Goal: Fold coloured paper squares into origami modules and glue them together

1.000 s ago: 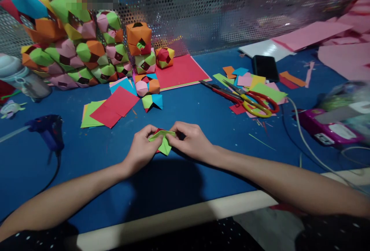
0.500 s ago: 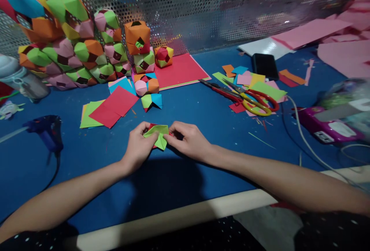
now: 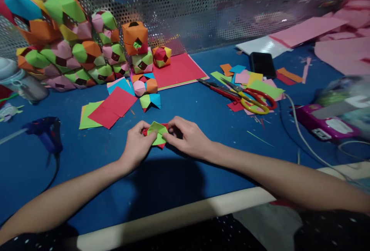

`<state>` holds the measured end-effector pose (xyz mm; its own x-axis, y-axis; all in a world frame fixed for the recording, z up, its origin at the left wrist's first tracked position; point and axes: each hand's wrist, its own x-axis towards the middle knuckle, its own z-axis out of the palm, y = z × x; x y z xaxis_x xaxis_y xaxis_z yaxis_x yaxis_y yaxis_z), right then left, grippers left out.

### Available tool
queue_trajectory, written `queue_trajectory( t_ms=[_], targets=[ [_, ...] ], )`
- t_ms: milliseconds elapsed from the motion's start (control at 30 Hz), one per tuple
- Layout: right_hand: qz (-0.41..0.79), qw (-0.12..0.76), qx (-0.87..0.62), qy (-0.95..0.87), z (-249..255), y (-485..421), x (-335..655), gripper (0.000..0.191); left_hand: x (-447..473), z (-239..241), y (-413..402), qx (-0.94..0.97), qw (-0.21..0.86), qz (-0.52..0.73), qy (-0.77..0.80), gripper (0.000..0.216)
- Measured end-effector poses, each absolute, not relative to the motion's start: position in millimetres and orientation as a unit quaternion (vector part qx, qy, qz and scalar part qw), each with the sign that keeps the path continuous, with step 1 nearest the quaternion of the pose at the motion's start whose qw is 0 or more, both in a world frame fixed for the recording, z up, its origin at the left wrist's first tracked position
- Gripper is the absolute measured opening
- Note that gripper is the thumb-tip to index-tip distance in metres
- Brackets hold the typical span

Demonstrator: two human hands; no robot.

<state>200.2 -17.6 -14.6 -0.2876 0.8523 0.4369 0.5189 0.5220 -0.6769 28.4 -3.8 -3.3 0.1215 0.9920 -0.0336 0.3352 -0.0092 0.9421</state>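
A small folded paper piece, green on top with red showing beneath, is held between my two hands above the blue table. My left hand pinches its left side, thumb pressed on the green face. From the right, my right hand pinches the other edge between thumb and fingers. Some fingertips are hidden behind the paper. Just beyond the hands lie loose red paper squares over green ones, and a small green, blue and red folded unit.
Stacked folded-paper balls line the back left against a perforated metal panel. Scissors lie on paper scraps at the right, near a black phone. A blue glue gun stands left; a purple device with a cable sits right.
The folded paper has been turned and tilted in my fingers, with more red now showing along its top edge. Both hands stay closed on it and have barely shifted.
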Motion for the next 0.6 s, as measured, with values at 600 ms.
queue_trajectory(
  t_ms=[600],
  targets=[
    [0.216, 0.423, -0.429, -0.768, -16.6, -16.3, 201.0, 0.019, 30.0, -3.5, -5.2, 0.582, 0.510, 0.380, 0.506, 0.024]
  ],
)
